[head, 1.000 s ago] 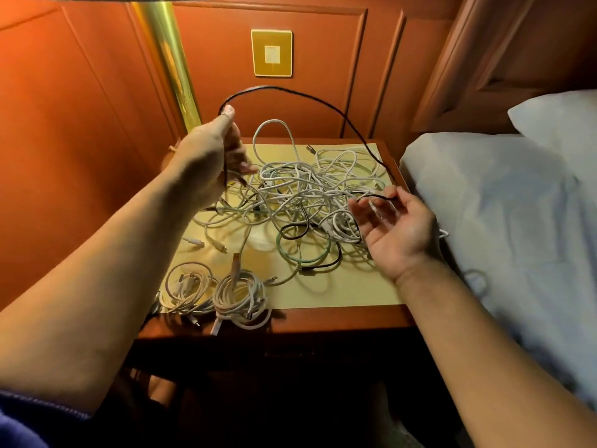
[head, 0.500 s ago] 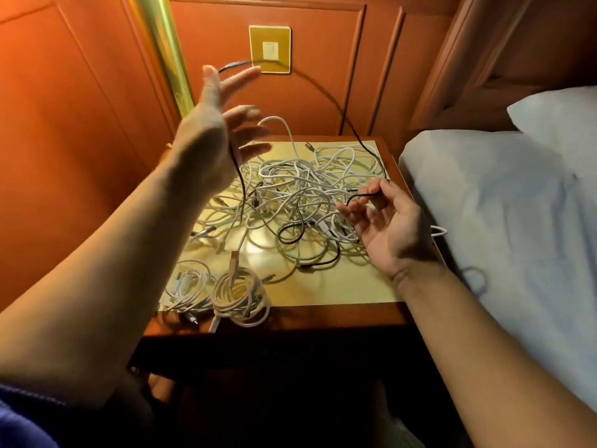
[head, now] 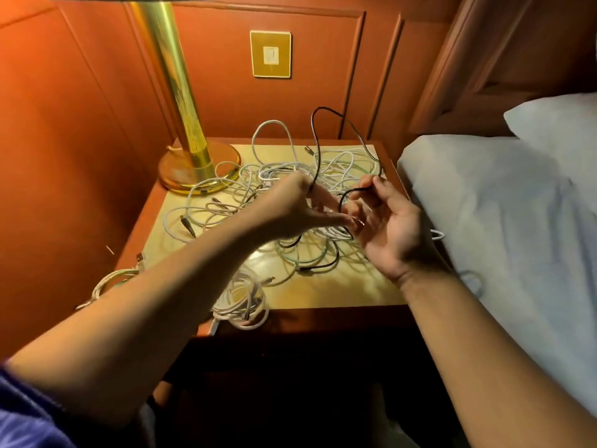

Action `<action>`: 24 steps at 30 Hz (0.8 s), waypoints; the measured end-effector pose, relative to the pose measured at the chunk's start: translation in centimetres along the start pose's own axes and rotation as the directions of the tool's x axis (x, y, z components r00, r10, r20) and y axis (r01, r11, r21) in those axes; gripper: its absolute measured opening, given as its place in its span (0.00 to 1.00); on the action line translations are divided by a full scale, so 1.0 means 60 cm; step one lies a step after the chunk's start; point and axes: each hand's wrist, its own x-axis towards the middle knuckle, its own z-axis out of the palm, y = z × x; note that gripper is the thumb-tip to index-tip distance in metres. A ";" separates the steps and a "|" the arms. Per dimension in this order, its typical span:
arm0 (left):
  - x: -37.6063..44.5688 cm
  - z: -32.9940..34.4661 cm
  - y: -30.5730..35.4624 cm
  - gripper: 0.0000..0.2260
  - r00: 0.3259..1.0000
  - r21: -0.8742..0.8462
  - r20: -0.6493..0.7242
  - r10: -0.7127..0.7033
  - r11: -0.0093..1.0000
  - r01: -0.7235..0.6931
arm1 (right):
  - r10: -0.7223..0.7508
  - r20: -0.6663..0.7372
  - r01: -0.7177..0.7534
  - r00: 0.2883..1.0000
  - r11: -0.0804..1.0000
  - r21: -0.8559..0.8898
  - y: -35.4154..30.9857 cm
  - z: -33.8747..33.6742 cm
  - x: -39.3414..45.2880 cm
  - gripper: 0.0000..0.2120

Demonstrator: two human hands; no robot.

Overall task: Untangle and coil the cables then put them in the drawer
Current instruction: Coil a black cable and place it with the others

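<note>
A tangle of white cables (head: pixel 284 176) covers the middle of the bedside table (head: pixel 323 286). A black cable (head: pixel 318 140) arches up from the pile. My left hand (head: pixel 290 205) grips that black cable near its top side, fingers pointing right. My right hand (head: pixel 387 221), palm up, pinches another stretch of the same black cable between thumb and fingertips. The two hands almost touch above the tangle. Two coiled white cables lie at the table's front: one coil (head: pixel 242 302) at the edge, another coil (head: pixel 109 282) partly hidden by my left forearm.
A brass lamp base (head: pixel 197 169) stands at the table's back left corner. A bed with white sheets (head: pixel 500 221) and a pillow (head: pixel 562 121) borders the right side. Wood-panelled walls close the back and left. Below the table's front edge all is dark.
My left hand came down from head height and moved right, closing on the black cable beside my right hand. The cable's arch is lower. The view shifted, showing the lamp base.
</note>
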 end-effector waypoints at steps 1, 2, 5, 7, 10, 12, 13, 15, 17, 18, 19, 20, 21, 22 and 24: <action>0.005 0.009 -0.001 0.03 1.000 -0.001 -0.027 0.004 1.000 -0.004 | -0.003 -0.005 0.003 1.000 1.000 -0.008 0.000 -0.002 0.000 0.17; 0.009 0.013 -0.003 0.02 0.999 -0.016 -0.054 0.003 1.000 -0.004 | -0.008 -0.019 0.008 1.000 0.999 -0.032 0.000 -0.004 0.000 0.16; 0.016 0.014 -0.004 0.02 0.995 -0.084 -0.100 -0.005 0.996 -0.003 | -0.056 -0.043 0.048 0.997 0.982 -0.183 0.003 -0.018 0.004 0.11; 0.018 0.011 -0.007 0.05 0.992 -0.123 -0.128 -0.009 0.992 -0.007 | -0.077 0.001 0.074 0.997 0.953 -0.295 0.004 -0.022 -0.001 0.16; 0.022 0.007 -0.012 0.05 0.982 -0.188 -0.190 -0.012 0.982 -0.024 | -0.116 0.104 0.152 0.988 0.861 -0.486 0.002 -0.021 -0.015 0.14; 0.025 0.005 -0.013 0.05 0.978 -0.190 -0.208 -0.002 0.981 -0.039 | -0.152 0.116 0.190 0.982 0.741 -0.644 0.004 -0.019 -0.020 0.09; 0.026 0.004 -0.013 0.06 0.977 -0.190 -0.212 0.004 0.981 -0.045 | -0.188 0.099 0.202 0.977 0.672 -0.712 0.008 -0.022 -0.019 0.08; 0.029 0.004 -0.010 0.09 0.975 -0.198 -0.220 0.020 0.978 -0.065 | -0.268 0.082 0.222 0.960 0.545 -0.808 0.016 -0.027 -0.017 0.11; 0.030 0.001 -0.004 0.08 0.969 -0.224 -0.245 0.034 0.970 -0.090 | -0.319 0.114 0.251 0.941 0.429 -0.868 0.023 -0.035 -0.015 0.14; 0.029 -0.004 0.000 0.08 0.961 -0.251 -0.273 0.033 0.963 -0.104 | -0.324 0.140 0.265 0.936 0.383 -0.885 0.024 -0.039 -0.015 0.14; 0.029 -0.010 0.005 0.09 0.949 -0.277 -0.313 0.034 0.953 -0.126 | -0.326 0.163 0.276 0.931 0.336 -0.901 0.025 -0.042 -0.014 0.13; 0.030 -0.017 0.009 0.10 0.932 -0.287 -0.359 0.042 0.945 -0.153 | -0.333 0.182 0.281 0.925 0.279 -0.918 0.027 -0.044 -0.013 0.12; 0.030 -0.024 0.011 0.11 0.913 -0.274 -0.404 0.054 0.945 -0.177 | -0.342 0.197 0.277 0.919 0.207 -0.938 0.028 -0.045 -0.012 0.11; 0.029 -0.029 0.013 0.11 0.896 -0.254 -0.438 0.068 0.947 -0.196 | -0.338 0.206 0.264 0.918 0.134 -0.955 0.029 -0.045 -0.011 0.11; 0.026 -0.030 0.015 0.11 0.880 -0.270 -0.469 0.077 0.936 -0.226 | -0.305 0.207 0.235 0.929 0.058 -0.970 0.033 -0.042 -0.010 0.11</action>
